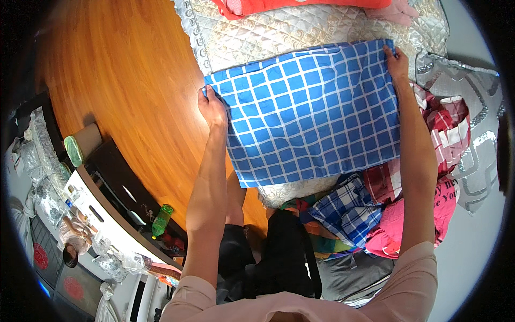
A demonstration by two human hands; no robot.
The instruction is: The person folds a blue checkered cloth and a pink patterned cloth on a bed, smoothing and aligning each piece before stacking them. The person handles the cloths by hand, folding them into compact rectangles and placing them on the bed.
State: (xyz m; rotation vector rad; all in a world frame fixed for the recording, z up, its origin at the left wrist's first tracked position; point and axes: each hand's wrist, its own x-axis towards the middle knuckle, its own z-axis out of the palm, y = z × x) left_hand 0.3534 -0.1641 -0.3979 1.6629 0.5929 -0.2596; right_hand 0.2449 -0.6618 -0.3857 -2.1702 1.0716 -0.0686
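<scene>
A blue cloth with a white grid pattern (311,110) is stretched out flat between my hands, its kind of article not clear. My left hand (213,110) pinches its upper left corner, the thumb and fingers closed on the edge. At the upper right corner my right hand (397,65) grips it the same way. The cloth hangs over the near part of a cream quilted bed cover (268,35) and hides much of it. Close to my right forearm lie a red-and-white checked cloth (450,126), a blue plaid garment (351,206) and a pink garment with lettering (387,228).
On the far end of the bed lies a bright red cloth (306,6), with a pale pink one (394,12) beside it. A silver-grey cushion (477,145) rests at the right. Left of me are the wooden floor (129,80), a bin (88,142) and a cabinet with a green bottle (162,221).
</scene>
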